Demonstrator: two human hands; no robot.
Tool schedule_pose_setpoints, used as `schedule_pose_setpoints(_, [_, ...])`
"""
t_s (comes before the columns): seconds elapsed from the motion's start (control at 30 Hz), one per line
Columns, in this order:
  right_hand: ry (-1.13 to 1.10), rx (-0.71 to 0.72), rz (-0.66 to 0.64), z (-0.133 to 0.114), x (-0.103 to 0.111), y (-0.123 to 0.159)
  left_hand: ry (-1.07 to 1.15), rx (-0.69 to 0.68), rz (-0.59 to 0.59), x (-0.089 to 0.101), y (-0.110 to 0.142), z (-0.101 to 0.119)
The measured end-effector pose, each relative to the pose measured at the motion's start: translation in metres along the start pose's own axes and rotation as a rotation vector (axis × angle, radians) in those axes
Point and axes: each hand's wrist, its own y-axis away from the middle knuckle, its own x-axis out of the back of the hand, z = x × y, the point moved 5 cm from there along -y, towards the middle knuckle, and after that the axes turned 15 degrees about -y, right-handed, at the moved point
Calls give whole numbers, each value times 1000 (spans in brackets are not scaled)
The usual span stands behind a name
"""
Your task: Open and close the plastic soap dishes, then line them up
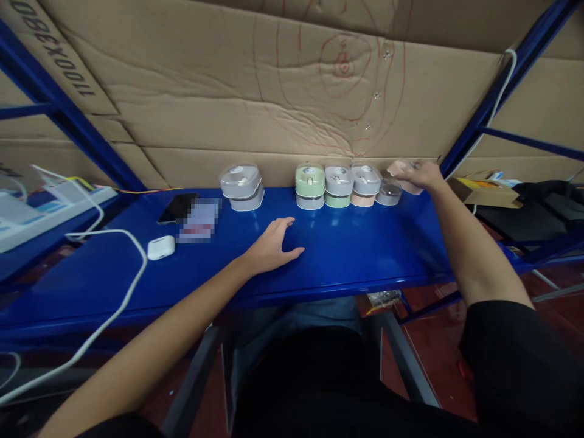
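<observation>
Two hands out: my left hand (274,246) flat and released on the glossy blue tabletop (356,255), my right hand (417,175) with its grip around a small peach plastic container (401,167).

- A glossy blue bench (347,255) runs left to right, with cardboard behind it.
- At its back edge stands a grey container (241,187) alone; to the right, a row of a green-topped container (309,186), a grey-over-green one (338,186), a grey-over-peach one (365,185) and a low clear one (389,193).
- Left part: a dark phone (177,207), a blurred card (199,221), a white earbud case (161,247), a white cable (123,286).
- The left hand (272,246) lies flat on the surface.
</observation>
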Motion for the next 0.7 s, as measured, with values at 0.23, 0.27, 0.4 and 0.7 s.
schedule_pose_setpoints(0.23, [-108, -141, -96, -26, -41, -23, -1, -26, 17, -3, 0, -2])
schedule_pose_setpoints(0.27, [-116, -140, -84, -25, -44, -24, -4, -23, 15, -3, 0, -2])
schedule_pose_setpoints(0.4, [-166, -114, -22, -18, -44, -26, -84, -25, 119, 9, -3, -3])
schedule_pose_setpoints(0.7, [-329, -85, 363, 5, -28, 18, -372, 499, 573, 111, -52, -42])
